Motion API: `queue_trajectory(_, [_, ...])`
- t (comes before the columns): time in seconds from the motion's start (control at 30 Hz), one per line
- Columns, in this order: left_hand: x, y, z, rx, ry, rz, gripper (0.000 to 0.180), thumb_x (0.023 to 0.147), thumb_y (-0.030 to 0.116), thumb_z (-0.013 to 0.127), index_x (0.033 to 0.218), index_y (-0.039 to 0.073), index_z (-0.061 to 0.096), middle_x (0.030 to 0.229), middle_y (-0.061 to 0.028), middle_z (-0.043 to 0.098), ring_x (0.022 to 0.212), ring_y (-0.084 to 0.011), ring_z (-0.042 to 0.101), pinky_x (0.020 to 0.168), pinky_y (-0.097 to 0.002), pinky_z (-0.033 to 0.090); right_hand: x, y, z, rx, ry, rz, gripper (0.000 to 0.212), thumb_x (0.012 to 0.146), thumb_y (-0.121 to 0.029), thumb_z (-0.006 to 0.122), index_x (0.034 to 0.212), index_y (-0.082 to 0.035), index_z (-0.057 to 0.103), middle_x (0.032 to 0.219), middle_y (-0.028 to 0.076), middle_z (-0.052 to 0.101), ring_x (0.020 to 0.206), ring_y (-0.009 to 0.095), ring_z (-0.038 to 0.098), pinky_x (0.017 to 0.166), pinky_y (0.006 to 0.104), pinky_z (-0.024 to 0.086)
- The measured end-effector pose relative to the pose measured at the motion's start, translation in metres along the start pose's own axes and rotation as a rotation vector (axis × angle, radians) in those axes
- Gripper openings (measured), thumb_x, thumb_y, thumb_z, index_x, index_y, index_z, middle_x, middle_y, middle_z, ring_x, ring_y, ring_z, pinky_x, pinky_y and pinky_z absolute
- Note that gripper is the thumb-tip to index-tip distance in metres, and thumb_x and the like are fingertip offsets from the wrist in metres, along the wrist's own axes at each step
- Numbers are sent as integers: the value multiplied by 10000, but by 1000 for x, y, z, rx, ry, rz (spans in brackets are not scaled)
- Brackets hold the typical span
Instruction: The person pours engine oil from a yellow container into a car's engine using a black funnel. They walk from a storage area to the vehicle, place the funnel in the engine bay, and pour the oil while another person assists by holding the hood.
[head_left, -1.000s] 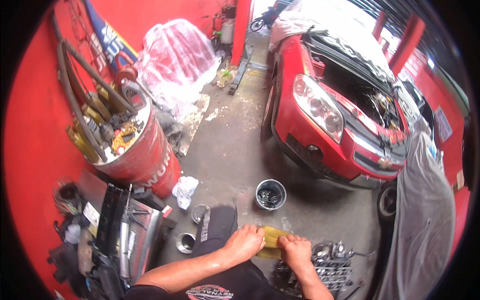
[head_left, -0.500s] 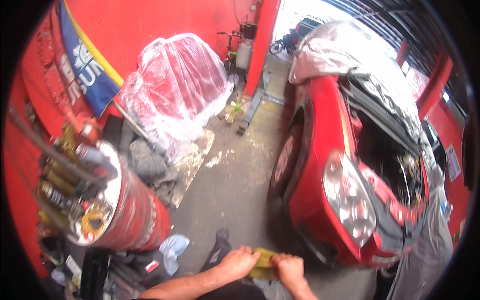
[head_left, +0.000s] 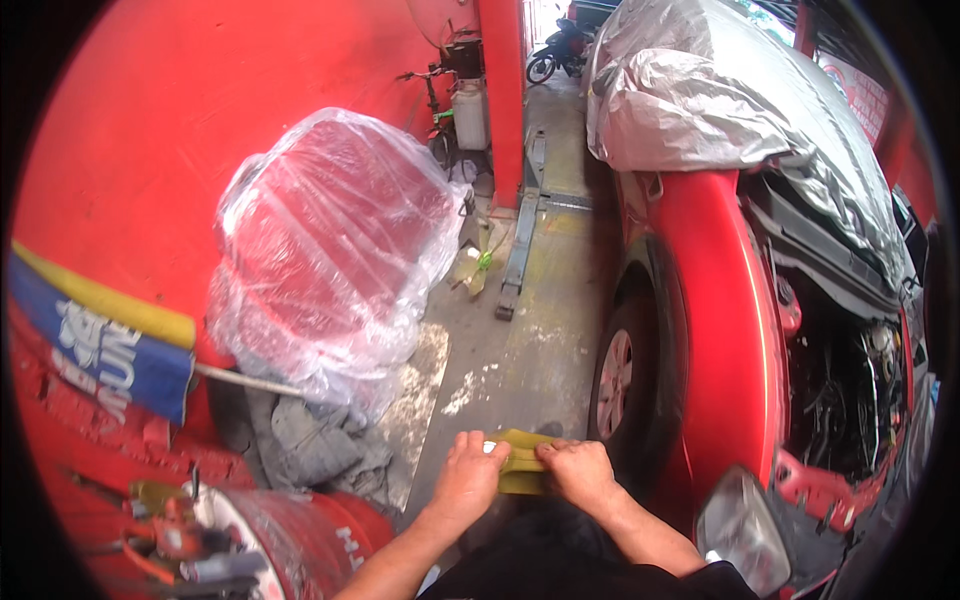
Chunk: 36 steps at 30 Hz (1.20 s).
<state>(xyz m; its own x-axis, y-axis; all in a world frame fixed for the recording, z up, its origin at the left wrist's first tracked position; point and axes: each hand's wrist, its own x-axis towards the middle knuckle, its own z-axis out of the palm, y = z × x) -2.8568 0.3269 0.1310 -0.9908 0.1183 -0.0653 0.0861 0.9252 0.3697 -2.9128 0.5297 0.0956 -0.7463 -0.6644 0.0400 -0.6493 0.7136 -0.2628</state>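
Between my two hands a yellow sheet (head_left: 522, 465) is stretched flat, low in the middle of the view. It looks folded or creased; whether it is cloth or abrasive paper I cannot make out. My left hand (head_left: 466, 478) pinches its left end, where a small white patch shows by the thumb. Its right end is gripped by my right hand (head_left: 583, 474), thumb on top. Both hands are held in front of my dark clothing, left of the red car's front fender (head_left: 705, 330).
A silver cover (head_left: 720, 110) drapes over the car, whose engine bay (head_left: 835, 390) is exposed. To the left are a plastic-wrapped object (head_left: 330, 250), a red drum (head_left: 320, 535) topped with tools and bottles, and a blue-yellow banner (head_left: 110, 345). A metal lift arm (head_left: 521, 245) lies on the floor ahead.
My view has shifted up and turned left, so the drum sits lower and the car cover shows more. Both hands still hold the yellow sheet and appear higher in the view.
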Motion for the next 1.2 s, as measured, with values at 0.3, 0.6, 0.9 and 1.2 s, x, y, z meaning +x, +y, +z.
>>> queue_trajectory(0.3, [338, -79, -38, -311, 110, -22, 432, 806, 80, 758, 1211, 31, 617, 1197, -173, 655, 1177, -365, 570, 1020, -424, 465, 311, 215, -47, 36, 1, -185, 98, 815, -159, 626, 862, -132, 707, 782, 89, 716, 733, 286, 724, 625, 419, 563])
queue_trajectory(0.6, [713, -112, -134, -114, 15, -545, 454, 771, 279, 845, 1060, -10, 648, 1012, -243, 687, 937, -414, 661, 806, -484, 515, 655, 426, -143, -232, -176, -337, 154, 778, -155, 674, 924, -133, 720, 866, 86, 733, 855, 281, 730, 704, 413, 573])
queue_trajectory(0.9, [1099, -200, -109, -250, 115, 48, 317, 771, 68, 757, 1057, 55, 623, 1142, -204, 590, 1098, -410, 542, 978, -463, 452, 929, 688, -125, -128, -226, -174, 246, 773, -159, 688, 1018, -140, 713, 907, 94, 740, 876, 297, 729, 748, 447, 568])
queue_trajectory(1.2, [1455, -201, -129, -599, 258, 33, 279, 831, 58, 698, 1105, 80, 651, 1080, -161, 673, 1076, -365, 618, 919, -453, 481, 1142, 924, -211, -44, -124, -43, 275, 755, -162, 688, 1029, -137, 696, 893, 94, 727, 837, 323, 715, 700, 460, 555])
